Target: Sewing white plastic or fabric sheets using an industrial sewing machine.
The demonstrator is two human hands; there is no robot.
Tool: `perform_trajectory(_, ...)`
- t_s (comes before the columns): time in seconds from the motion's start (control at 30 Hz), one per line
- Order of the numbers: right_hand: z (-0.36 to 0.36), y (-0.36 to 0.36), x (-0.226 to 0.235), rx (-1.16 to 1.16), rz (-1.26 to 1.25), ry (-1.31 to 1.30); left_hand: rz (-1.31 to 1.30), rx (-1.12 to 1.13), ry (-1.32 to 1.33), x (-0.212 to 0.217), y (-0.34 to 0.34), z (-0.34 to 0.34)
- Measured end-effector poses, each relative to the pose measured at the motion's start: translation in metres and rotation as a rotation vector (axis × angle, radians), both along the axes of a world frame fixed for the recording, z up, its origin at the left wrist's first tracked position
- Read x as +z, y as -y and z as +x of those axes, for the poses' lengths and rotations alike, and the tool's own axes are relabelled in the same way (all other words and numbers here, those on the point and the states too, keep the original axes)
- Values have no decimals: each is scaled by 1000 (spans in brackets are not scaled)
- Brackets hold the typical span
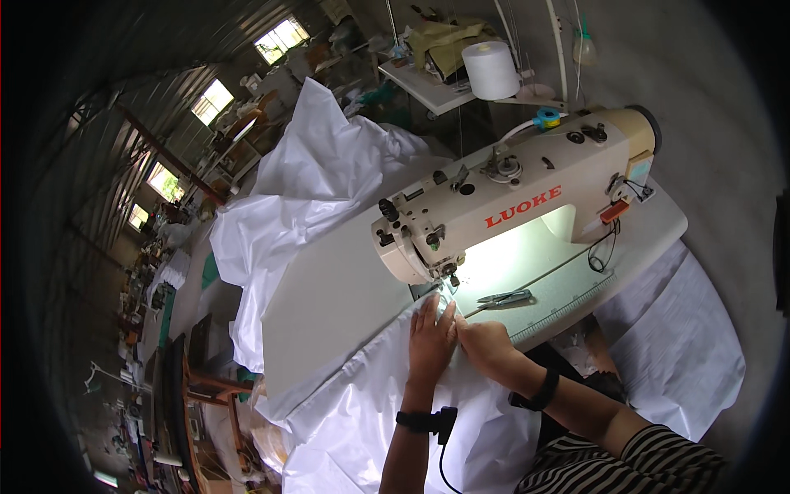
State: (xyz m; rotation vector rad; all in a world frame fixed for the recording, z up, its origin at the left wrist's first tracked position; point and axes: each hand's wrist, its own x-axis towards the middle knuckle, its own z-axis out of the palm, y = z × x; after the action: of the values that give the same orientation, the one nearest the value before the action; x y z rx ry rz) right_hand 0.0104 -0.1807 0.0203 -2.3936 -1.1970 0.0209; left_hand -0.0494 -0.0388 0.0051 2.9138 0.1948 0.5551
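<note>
Just in front of the needle area of a cream-coloured sewing machine (527, 185), both my hands are at the edge of a large white sheet of fabric (362, 416). My left hand (432, 336) lies on the fabric with its fingers stretched toward the presser foot (448, 284). Close beside it, my right hand (487, 347) is closed, its thumb and fingers pinching the fabric edge. The fingertips are partly hidden by the hand. Thread snips (505, 299) lie on the machine bed, a little right of the hands.
More white fabric (309, 177) is heaped beyond the pale sewing table (329, 288). White cloth (675, 329) also hangs at the right. A white thread cone (490, 71) stands behind the machine. A ruler strip (564, 309) runs along the table's near edge.
</note>
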Motion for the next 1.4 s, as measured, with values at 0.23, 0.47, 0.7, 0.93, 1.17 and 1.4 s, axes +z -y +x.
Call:
perform_trajectory(0.23,42,3,15,152,-1,-70,-50,-27,-69,2,-16,8)
perform_trajectory(0.47,91,0,34,-13,446,-171,-74,-50,-19,0,-22,13)
perform_trajectory(0.7,98,-3,33,-1,481,-76,-44,-33,-60,-3,-23,13)
perform_trajectory(0.93,97,-3,25,-3,532,-30,-49,-59,-71,1,-19,5)
perform_trajectory(1.17,101,-3,29,8,468,-17,-46,-100,-54,4,-16,-4)
perform_trajectory(1.4,30,26,14,162,163,32,-53,-101,-58,11,-16,-4)
